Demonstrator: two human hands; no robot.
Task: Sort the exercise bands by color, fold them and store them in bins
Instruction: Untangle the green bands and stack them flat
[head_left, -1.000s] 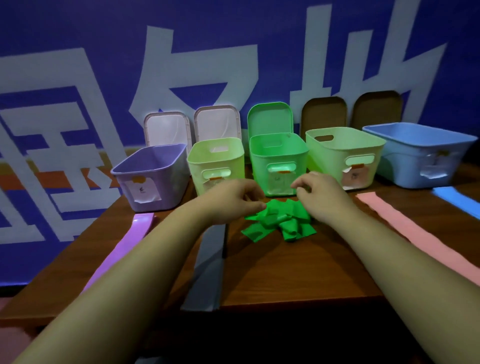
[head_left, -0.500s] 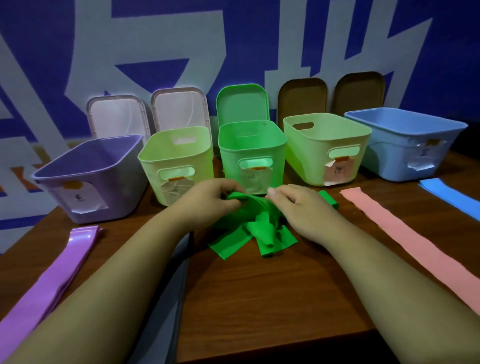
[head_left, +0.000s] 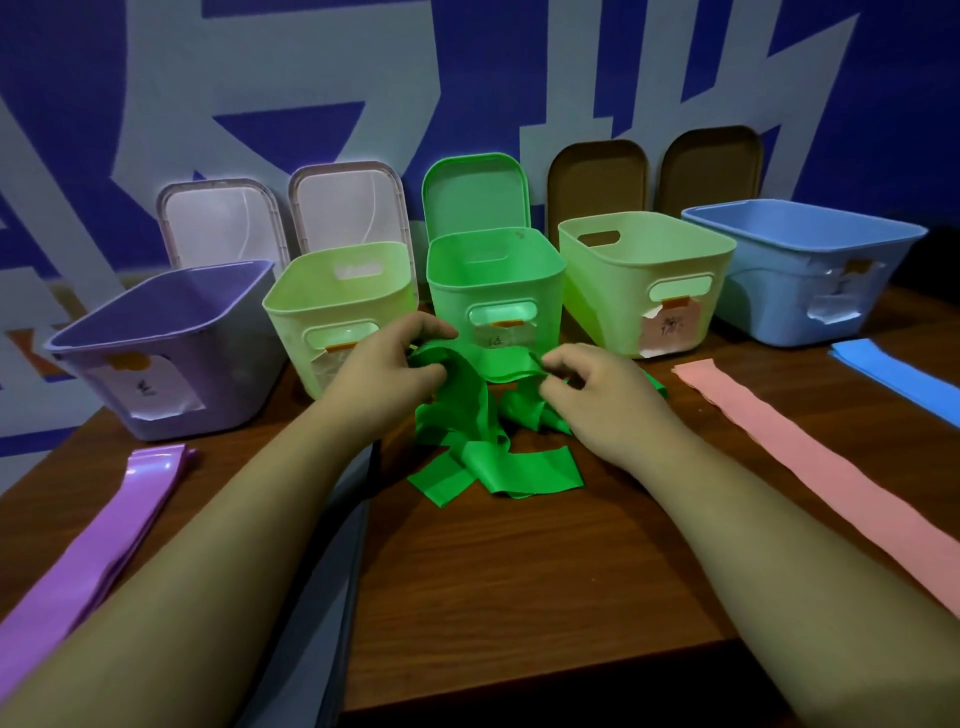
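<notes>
A crumpled green exercise band (head_left: 470, 415) is lifted partly off the wooden table (head_left: 519, 571), its loose loops trailing onto the wood. My left hand (head_left: 387, 371) grips its upper left fold, and my right hand (head_left: 597, 395) pinches its upper right part. Both hands are just in front of the green bin (head_left: 496, 291), which stands open in the middle of the row. A purple band (head_left: 98, 545) lies flat at the left, a grey band (head_left: 332, 571) runs under my left forearm, a pink band (head_left: 810, 467) lies at the right, and a blue band (head_left: 893, 379) at the far right.
Along the back stand a purple bin (head_left: 156, 353), a light green bin (head_left: 337, 306), another light green bin (head_left: 644, 280) and a blue bin (head_left: 810, 270). Lids (head_left: 343, 208) lean against the blue and white wall behind them. The table's front edge is close to me.
The green band has come up from a flat heap on the table and hangs between my hands. My view has moved closer to the bins.
</notes>
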